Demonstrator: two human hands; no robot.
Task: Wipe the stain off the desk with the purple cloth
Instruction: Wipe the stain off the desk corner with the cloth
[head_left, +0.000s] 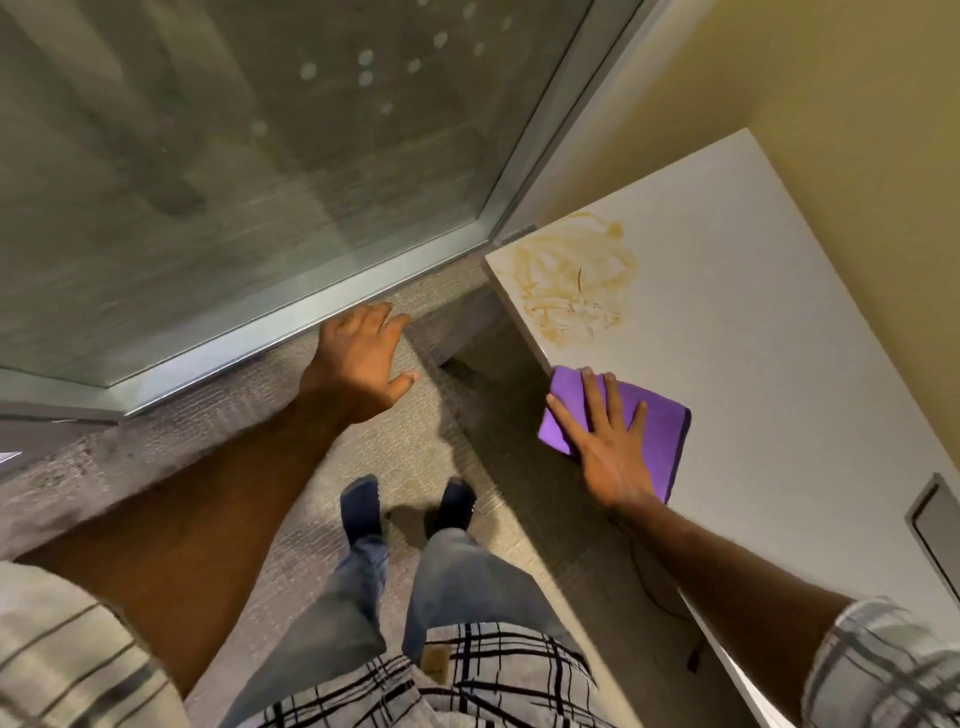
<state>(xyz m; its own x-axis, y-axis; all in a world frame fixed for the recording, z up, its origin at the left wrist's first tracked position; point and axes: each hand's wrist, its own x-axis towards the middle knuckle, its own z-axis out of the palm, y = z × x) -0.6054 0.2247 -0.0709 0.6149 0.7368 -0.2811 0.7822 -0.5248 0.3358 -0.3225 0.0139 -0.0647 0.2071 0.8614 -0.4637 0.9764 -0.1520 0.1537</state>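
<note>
A folded purple cloth (660, 431) lies at the near left edge of the white desk (769, 291), partly hanging over the edge. My right hand (605, 441) rests flat on the cloth with its fingers spread. A smeared yellow-brown stain (571, 280) covers the desk's far left corner, a short way beyond the cloth. My left hand (363, 358) hovers over the carpet to the left of the desk, fingers apart and holding nothing.
A glass wall with a metal frame (311, 322) runs along the left. A yellow wall (857, 156) backs the desk. A grey cable slot (940, 525) sits in the desk at the right. My feet stand on grey carpet (415, 452) beside the desk; a cord trails below.
</note>
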